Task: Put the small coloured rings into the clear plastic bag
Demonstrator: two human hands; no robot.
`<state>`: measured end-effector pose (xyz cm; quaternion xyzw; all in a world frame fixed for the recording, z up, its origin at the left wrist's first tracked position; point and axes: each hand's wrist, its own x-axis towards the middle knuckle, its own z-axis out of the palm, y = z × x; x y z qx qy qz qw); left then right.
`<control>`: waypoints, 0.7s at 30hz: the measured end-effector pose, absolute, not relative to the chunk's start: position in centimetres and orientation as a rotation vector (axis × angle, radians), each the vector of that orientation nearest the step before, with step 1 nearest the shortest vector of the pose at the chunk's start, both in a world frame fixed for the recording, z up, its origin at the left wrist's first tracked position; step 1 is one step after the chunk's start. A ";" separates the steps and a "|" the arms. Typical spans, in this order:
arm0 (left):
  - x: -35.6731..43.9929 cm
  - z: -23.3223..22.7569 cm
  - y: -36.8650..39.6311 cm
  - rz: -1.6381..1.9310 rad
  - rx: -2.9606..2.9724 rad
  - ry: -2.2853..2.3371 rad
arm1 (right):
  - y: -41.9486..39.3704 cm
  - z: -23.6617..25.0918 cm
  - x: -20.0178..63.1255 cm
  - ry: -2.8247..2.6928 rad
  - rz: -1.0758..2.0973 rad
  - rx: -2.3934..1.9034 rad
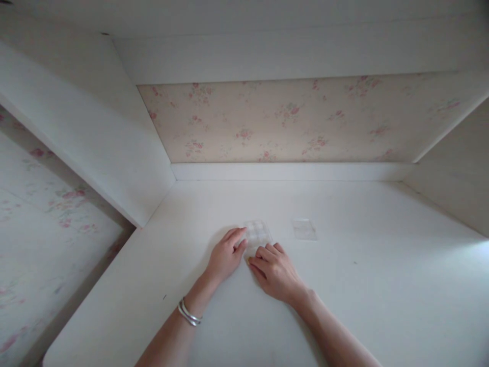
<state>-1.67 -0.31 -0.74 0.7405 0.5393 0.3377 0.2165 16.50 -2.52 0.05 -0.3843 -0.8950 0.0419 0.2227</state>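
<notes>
A flat, see-through piece (257,232) with a pale check pattern lies on the white surface between my hands; it looks like a small plastic bag or sheet. At its left edge is my left hand (227,255), palm down, with thumb and forefinger apart and their tips touching or close to the edge. My right hand (278,271) is at the near right, its knuckles partly over the piece's lower corner. Thumb and forefinger pinch a tiny yellowish item (249,260), too small to name and mostly covered by the fingers.
Another clear, flat plastic piece (304,229) lies right of my hands. The white desktop (344,306) has a raised strip (290,172) at the back and panels on both sides. Floral wallpaper (267,122) shows behind, under a white overhead shelf (290,51).
</notes>
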 end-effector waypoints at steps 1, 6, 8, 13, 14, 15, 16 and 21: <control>-1.4 -0.7 -0.2 0.915 2.096 1.516 | -2.5 0.0 16.5 -2.466 0.110 -1.059; -0.7 -0.5 0.2 0.785 2.202 1.581 | -2.5 -0.1 16.6 -2.442 0.098 -1.052; -0.6 -0.5 0.3 0.751 2.203 1.585 | -2.5 0.0 16.6 -2.430 0.105 -1.043; -0.6 -0.4 0.3 0.743 2.178 1.559 | -2.6 0.1 16.6 -2.424 0.137 -1.029; -0.7 -0.4 0.3 0.747 2.169 1.549 | -2.6 0.1 16.6 -2.419 0.147 -1.035; -0.7 -0.4 0.3 0.749 2.161 1.533 | -2.6 0.2 16.6 -2.411 0.157 -1.043; -0.7 -0.4 0.3 0.748 2.156 1.515 | -2.6 0.2 16.6 -2.402 0.167 -1.048; -1.1 -0.6 0.5 0.740 2.139 1.463 | -2.5 0.3 16.7 -2.364 0.211 -1.036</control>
